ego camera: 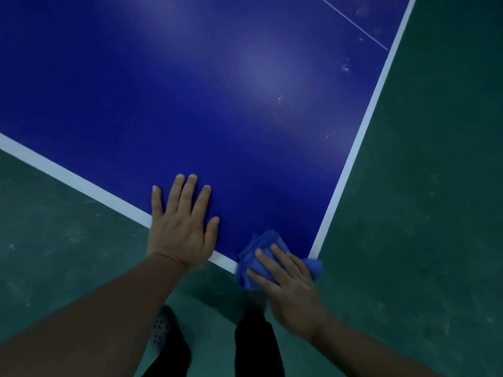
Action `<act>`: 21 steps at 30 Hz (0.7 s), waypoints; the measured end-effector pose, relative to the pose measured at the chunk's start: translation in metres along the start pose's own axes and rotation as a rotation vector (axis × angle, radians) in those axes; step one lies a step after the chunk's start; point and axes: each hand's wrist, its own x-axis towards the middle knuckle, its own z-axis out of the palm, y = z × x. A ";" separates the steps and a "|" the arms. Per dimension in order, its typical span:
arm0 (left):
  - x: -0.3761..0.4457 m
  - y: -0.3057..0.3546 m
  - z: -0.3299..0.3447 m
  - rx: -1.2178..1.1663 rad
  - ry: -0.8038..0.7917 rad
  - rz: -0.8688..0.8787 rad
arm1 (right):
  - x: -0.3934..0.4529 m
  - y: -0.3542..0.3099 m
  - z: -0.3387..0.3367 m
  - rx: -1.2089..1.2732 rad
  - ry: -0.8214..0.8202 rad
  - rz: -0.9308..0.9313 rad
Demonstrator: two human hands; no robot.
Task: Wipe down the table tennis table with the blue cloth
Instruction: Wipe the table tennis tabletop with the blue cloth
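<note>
My right hand (pixel 285 278) pressed the soft, bunched blue cloth (pixel 261 257) with near-straight fingers onto the corner of the dark-blue table tennis table (pixel 190 91); my left hand (pixel 182 221) lay flat beside it. Light, limp cloth: best held under the palm.

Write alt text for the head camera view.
A right hand presses a crumpled blue cloth on the near corner of a blue table tennis table. The left hand rests flat on the table beside it, above a green floor.

Wiping the near corner of the table

Right hand (pixel 288 278) presses the blue cloth (pixel 258 246) at the table (pixel 190 91) corner; left hand (pixel 182 221) lies flat beside it.
</note>
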 end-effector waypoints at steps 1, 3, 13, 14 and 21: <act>0.000 0.000 0.000 -0.002 0.005 -0.003 | 0.002 0.014 -0.004 -0.026 -0.038 -0.093; 0.000 0.002 -0.001 0.004 0.016 -0.008 | 0.027 0.051 -0.011 -0.082 0.008 -0.170; -0.003 0.017 -0.009 0.090 0.013 -0.130 | 0.031 0.078 0.006 -0.037 0.000 -0.530; -0.005 0.020 -0.009 0.111 0.034 -0.171 | 0.034 0.095 0.002 -0.071 -0.023 -0.598; 0.006 0.101 -0.001 -0.150 0.143 -0.617 | 0.141 0.175 -0.047 -0.094 0.026 0.189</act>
